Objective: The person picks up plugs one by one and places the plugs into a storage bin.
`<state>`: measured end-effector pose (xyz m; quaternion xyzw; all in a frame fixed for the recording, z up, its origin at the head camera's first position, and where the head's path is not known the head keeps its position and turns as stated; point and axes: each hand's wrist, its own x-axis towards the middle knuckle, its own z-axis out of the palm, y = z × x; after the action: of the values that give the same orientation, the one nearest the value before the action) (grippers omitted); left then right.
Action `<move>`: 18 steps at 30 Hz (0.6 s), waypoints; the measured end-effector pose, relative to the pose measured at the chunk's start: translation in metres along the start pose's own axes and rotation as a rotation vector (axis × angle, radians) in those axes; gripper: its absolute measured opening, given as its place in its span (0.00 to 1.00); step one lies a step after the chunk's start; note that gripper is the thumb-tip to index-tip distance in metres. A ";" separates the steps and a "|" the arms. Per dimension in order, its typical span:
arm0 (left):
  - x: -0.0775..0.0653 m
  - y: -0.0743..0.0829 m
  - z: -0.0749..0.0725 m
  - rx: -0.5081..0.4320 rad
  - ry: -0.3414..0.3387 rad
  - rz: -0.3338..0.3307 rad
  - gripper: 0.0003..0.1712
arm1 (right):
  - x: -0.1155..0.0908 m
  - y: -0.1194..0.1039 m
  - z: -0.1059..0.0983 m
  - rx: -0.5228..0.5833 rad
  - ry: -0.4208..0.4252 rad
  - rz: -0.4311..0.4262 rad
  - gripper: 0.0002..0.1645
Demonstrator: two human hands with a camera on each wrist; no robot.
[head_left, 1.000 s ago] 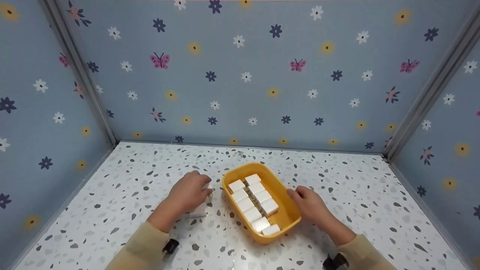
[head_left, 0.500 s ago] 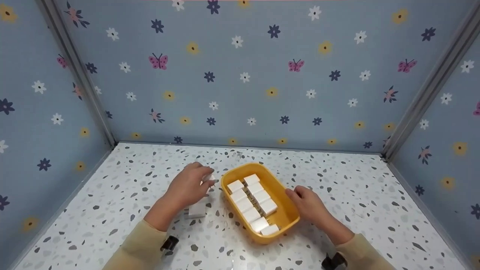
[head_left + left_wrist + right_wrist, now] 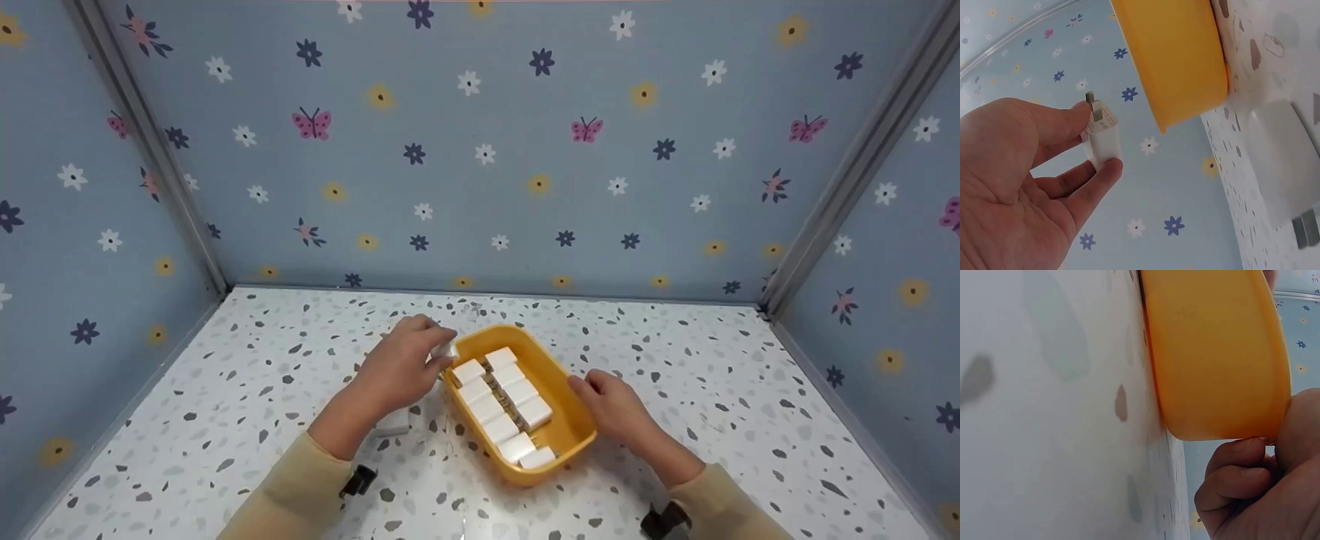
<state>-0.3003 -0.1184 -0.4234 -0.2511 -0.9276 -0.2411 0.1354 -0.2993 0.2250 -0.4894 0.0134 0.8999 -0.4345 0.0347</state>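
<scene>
Between thumb and fingers, my left hand (image 3: 401, 364) pinches a white plug adapter (image 3: 1103, 138) with metal prongs, held above the table at the left rim of a yellow bin (image 3: 555, 373). Inside the bin, several white plug adapters (image 3: 501, 429) lie in two rows, with a metal-prong strip between the rows. My right hand (image 3: 619, 409) grips the bin's right rim, its fingers curled under the edge in the right wrist view. One more white plug adapter (image 3: 1283, 163) lies on the table close to my left wrist, partly hidden by the hand in the head view.
The speckled white table (image 3: 675, 360) is enclosed by blue flowered panels (image 3: 480, 150) at the back and both sides. Metal posts (image 3: 847, 161) stand at the back corners. A black wrist strap (image 3: 358, 480) sits on each sleeve.
My left hand has lifted a plug adapter from the table and moved it right to the bin's rim. The right hand stays on the bin.
</scene>
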 end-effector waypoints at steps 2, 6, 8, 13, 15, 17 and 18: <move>0.002 0.003 0.001 -0.004 0.003 0.040 0.20 | 0.000 -0.001 0.000 0.003 -0.002 -0.001 0.21; 0.007 0.011 0.006 -0.016 0.004 0.115 0.21 | 0.000 -0.001 -0.001 0.007 -0.004 -0.001 0.20; 0.009 0.017 0.010 -0.018 -0.007 0.143 0.20 | -0.001 -0.001 -0.001 0.000 0.002 -0.005 0.21; 0.019 0.031 0.020 -0.030 -0.063 0.197 0.20 | -0.001 0.000 -0.001 -0.014 0.011 -0.003 0.21; 0.022 0.036 0.023 -0.023 -0.079 0.213 0.20 | 0.000 0.000 0.000 -0.010 0.007 0.003 0.20; 0.025 0.042 0.026 -0.011 -0.091 0.228 0.21 | 0.001 0.000 0.001 -0.005 0.006 0.006 0.20; 0.026 0.044 0.027 -0.007 -0.095 0.234 0.22 | 0.001 0.000 0.001 -0.002 0.006 0.007 0.20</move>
<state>-0.3022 -0.0607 -0.4204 -0.3690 -0.8965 -0.2148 0.1178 -0.3002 0.2243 -0.4898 0.0180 0.9004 -0.4334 0.0335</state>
